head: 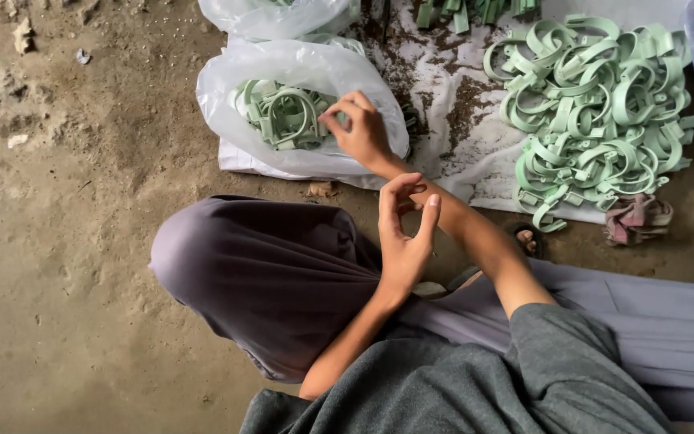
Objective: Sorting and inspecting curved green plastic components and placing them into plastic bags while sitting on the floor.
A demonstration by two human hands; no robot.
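At twelve o'clock from your raised knee, your right hand reaches across into the open white plastic bag, fingertips pinched narrow at the edge of the pale green clips heaped inside; whether they already grip one clip you cannot tell from this view. Your left hand hovers just below it at six o'clock, thumb and forefinger curled into a loose ring, holding nothing visible. To do this well, I judge you should take a single clip by its outer band and not by a tangle, since the rings look interlocked and may drag neighbours out. Keep the bag mouth spread so the plastic does not fold over your fingers. The large loose pile of clips lies well apart at two o'clock on the white sheet.
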